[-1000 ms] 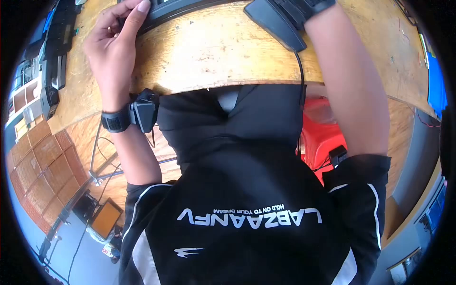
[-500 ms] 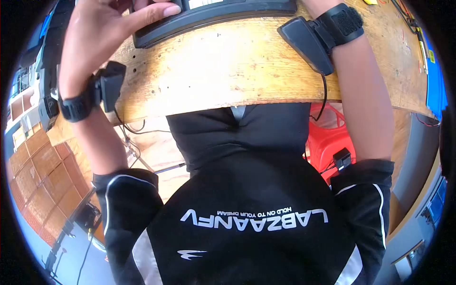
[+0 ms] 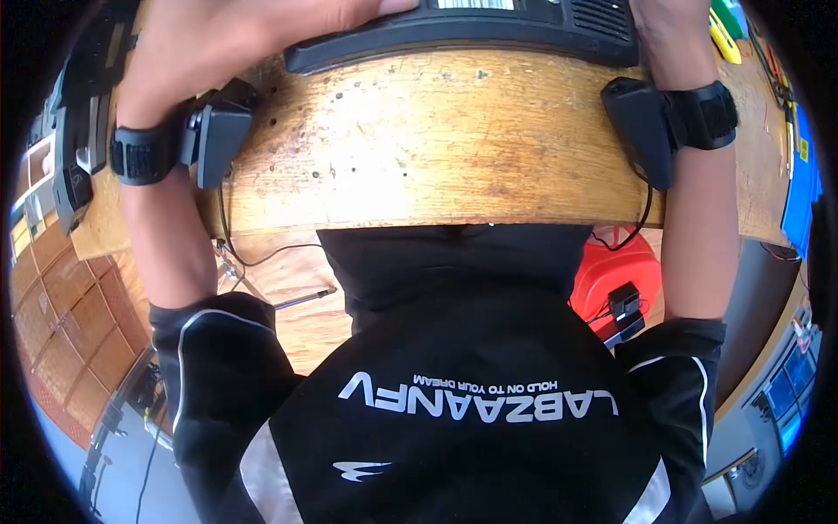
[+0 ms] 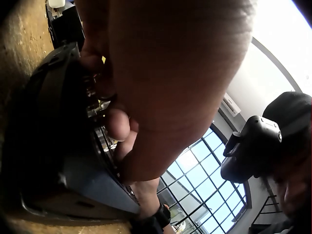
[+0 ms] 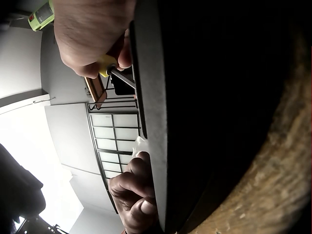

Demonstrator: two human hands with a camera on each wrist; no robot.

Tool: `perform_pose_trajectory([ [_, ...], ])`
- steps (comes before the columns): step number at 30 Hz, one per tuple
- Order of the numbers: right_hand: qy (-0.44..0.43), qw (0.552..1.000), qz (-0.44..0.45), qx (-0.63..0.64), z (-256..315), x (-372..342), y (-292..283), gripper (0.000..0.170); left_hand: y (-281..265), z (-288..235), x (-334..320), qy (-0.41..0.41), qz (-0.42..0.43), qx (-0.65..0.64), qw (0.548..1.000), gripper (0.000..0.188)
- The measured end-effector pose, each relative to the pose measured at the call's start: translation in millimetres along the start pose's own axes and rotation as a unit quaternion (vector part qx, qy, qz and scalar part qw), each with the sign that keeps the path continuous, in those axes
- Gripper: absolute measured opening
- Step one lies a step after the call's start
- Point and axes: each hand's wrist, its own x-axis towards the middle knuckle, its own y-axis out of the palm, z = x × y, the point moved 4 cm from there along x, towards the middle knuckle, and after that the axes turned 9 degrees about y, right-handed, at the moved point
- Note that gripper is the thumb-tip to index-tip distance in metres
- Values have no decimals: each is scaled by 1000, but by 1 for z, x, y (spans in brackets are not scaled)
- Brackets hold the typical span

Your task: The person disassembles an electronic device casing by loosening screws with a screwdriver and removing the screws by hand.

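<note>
A black plastic device casing (image 3: 463, 33) with a white label and vent slots lies at the top of the head view, near the table's front. My left hand (image 3: 218, 39) reaches over its left side, thumb along the casing's edge. In the left wrist view, fingertips (image 4: 118, 124) bend into the casing's top side, where some metal parts show. My right hand (image 3: 676, 35) is at the casing's right end, mostly cut off in the head view. It grips a screwdriver (image 5: 106, 66) with a yellow handle, its metal shaft slanting down to the casing. The casing's wall hides the screwdriver's tip.
On the wooden table (image 3: 393, 157), a yellow tool (image 3: 724, 37) lies right of my right hand. A blue object (image 3: 799, 188) borders the right edge, and black equipment (image 3: 77, 188) stands at the left. Below is a red stool (image 3: 620, 262). Wrist-camera cables hang over the table edge.
The view has shifted, so the casing and both hands appear farther right and more of the table shows. My left thumb stays along the casing's edge; the right wrist is now beside the casing's right end.
</note>
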Motion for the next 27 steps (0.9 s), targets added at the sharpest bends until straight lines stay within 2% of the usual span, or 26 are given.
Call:
perform_pose_trajectory([
  [1, -119, 974, 139, -137, 12, -15, 5, 24, 1, 3, 0, -20, 13, -24, 999, 10],
  [2, -233, 895, 272, -265, 18, -32, 14, 24, 2, 5, -3, 23, 1, 5, 1000, 10],
  [6, -239, 885, 295, -269, 15, -34, 17, 23, 4, 13, -9, 20, -9, -2, 1000, 13],
  [7, -271, 883, 274, -267, 13, -36, 17, 22, 6, 10, -11, 17, -8, -3, 1000, 13],
  [9, -305, 880, 250, -264, 13, -36, 14, 21, 8, -2, -8, 17, -7, 72, 997, 13],
  [10, -288, 882, 263, -263, 16, -28, 11, 21, 6, 16, -13, 4, -20, -25, 999, 12],
  [13, -257, 884, 293, -259, 19, -23, 9, 21, 8, 17, -13, 13, -28, -36, 999, 9],
  [14, -279, 878, 278, -272, 17, -34, 12, 21, 9, -7, -7, 23, 2, 64, 998, 10],
  [15, -301, 872, 263, -283, 17, -39, 14, 21, 8, 0, -7, 24, 0, 69, 997, 10],
  [17, -287, 874, 264, -289, 20, -28, 15, 21, 8, 14, -8, 101, -8, -52, 994, 13],
  [18, -270, 878, 261, -297, 20, -23, 15, 21, 8, 17, -12, 61, -10, -72, 995, 13],
  [19, -271, 877, 264, -296, 19, -22, 11, 21, 7, 16, -14, 61, -11, -70, 996, 13],
  [22, -319, 864, 250, -298, 18, -42, 16, 22, 8, 12, -12, 20, -28, -20, 999, 13],
  [25, -287, 860, 292, -303, 21, -31, 15, 22, 8, 12, -11, -2, -35, -66, 997, 13],
  [27, -263, 879, 235, -322, 19, -35, 15, 24, 9, 13, -14, -15, -35, -41, 998, 11],
])
